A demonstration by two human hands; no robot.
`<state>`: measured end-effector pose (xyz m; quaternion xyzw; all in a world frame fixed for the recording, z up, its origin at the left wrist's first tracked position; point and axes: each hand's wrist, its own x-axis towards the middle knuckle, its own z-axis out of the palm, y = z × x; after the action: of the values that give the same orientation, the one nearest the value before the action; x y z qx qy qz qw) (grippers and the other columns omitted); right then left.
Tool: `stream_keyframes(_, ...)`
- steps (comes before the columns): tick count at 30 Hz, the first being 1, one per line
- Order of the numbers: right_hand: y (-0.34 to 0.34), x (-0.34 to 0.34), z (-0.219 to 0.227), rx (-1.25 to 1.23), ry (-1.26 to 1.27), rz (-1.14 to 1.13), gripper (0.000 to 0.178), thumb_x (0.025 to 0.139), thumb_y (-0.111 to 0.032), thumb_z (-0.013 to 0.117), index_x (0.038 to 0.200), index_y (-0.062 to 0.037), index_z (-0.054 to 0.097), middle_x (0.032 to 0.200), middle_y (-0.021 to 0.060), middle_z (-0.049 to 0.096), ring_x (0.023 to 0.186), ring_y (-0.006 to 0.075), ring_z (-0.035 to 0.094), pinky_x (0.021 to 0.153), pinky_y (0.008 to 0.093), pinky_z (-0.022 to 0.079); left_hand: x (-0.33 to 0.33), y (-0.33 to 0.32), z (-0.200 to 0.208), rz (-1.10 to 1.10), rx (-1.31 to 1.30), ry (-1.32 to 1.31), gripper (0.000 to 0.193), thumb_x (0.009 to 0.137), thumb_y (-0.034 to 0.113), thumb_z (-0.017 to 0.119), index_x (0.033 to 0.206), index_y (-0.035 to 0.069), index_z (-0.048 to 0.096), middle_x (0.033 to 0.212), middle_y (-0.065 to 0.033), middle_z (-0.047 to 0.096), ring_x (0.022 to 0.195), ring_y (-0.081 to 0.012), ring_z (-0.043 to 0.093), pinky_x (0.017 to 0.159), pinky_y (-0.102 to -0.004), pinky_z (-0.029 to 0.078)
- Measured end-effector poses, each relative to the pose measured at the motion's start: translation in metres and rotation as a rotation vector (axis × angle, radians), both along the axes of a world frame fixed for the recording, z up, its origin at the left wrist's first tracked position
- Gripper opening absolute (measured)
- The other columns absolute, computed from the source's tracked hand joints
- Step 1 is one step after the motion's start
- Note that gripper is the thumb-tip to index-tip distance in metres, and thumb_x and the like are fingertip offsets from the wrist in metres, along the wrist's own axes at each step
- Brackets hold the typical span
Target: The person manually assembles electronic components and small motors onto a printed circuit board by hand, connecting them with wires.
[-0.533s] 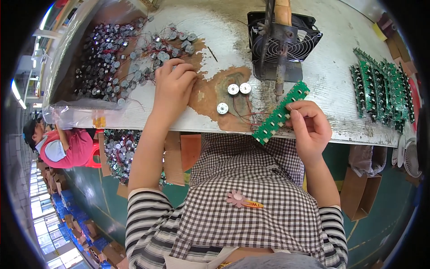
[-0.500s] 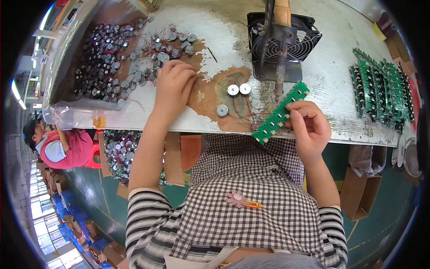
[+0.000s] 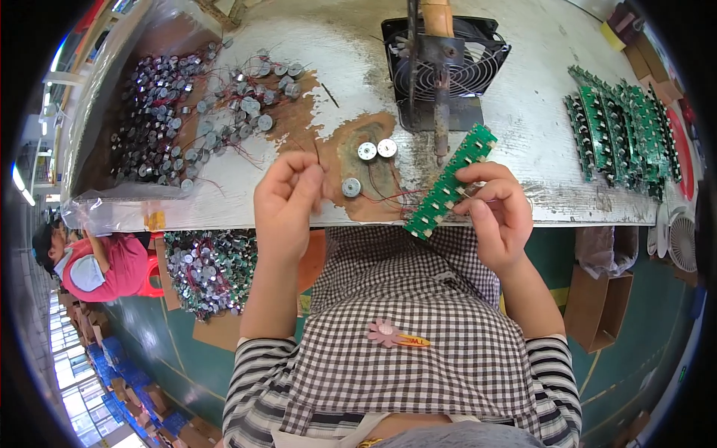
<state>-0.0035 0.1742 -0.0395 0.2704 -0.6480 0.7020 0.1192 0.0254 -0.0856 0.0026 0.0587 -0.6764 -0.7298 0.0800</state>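
My right hand pinches a long green circuit board near its middle, holding it aslant over the table's front edge. Small white connectors sit along the board. My left hand is closed in a pinch at the front of the table; a thin dark wire shows at its fingertips, and what else it may hold is hidden. Between the hands lie small round motors: one grey motor and two white-faced ones. Their red and dark wires run to the board's lower end.
A soldering iron hangs in front of a black fan. Many wired motors fill a plastic-lined box at left and spill onto the table. Green boards stack at right. Below left is a bin of parts; a person sits beyond.
My left hand has drawn back from the motor pile, toward me and the board, its fingers now pinched. The right hand still holds the board; the whole view has shifted slightly.
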Motion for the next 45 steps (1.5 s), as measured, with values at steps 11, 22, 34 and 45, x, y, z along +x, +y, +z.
stream_keyframes(11, -0.006, -0.004, 0.008, 0.22, 0.169, -0.099, 0.01, 0.08, 0.007, 0.063, 0.085, 0.0035, 0.055, 0.101, 0.0187, 0.06, 0.066, 0.0128, 0.06, 0.056, 0.0227, 0.05, 0.006, 0.045, 0.012, -0.347, 0.236, -0.395, 0.016, 0.092, 0.014, 0.057, 0.099, 0.0, 0.056, 0.077, -0.0027, 0.061, 0.059, -0.0046, 0.054, 0.052, -0.0174, 0.039)
stream_keyframes(22, -0.003, -0.006, 0.01, 0.19, 0.184, -0.066, 0.011, 0.079, 0.007, 0.062, 0.083, 0.0035, 0.053, 0.101, 0.02, 0.061, 0.064, 0.0115, 0.06, 0.055, 0.0224, 0.05, -0.008, 0.076, 0.007, -0.212, 0.049, -0.245, 0.011, 0.087, 0.01, 0.064, 0.09, -0.001, 0.063, 0.078, 0.001, 0.06, 0.063, -0.0028, 0.051, 0.055, -0.0185, 0.041)
stream_keyframes(34, -0.009, -0.009, 0.016, 0.184, 0.226, -0.127, 0.011, 0.077, 0.009, 0.064, 0.081, 0.0034, 0.056, 0.1, 0.0181, 0.06, 0.064, 0.0112, 0.06, 0.053, 0.0218, 0.05, -0.017, 0.083, -0.002, -0.186, -0.158, -0.023, 0.007, 0.082, 0.0, 0.063, 0.084, -0.002, 0.057, 0.088, -0.0043, 0.063, 0.056, 0.0, 0.047, 0.047, -0.0169, 0.036)
stream_keyframes(45, -0.013, -0.016, 0.022, 0.271, 0.34, -0.201, 0.012, 0.075, 0.008, 0.067, 0.08, 0.002, 0.058, 0.098, 0.016, 0.059, 0.064, 0.0128, 0.058, 0.053, 0.0221, 0.047, -0.021, 0.088, 0.003, -0.143, -0.149, 0.035, 0.008, 0.081, -0.002, 0.063, 0.079, 0.0, 0.056, 0.084, -0.0033, 0.065, 0.057, 0.0011, 0.047, 0.047, -0.0168, 0.036)
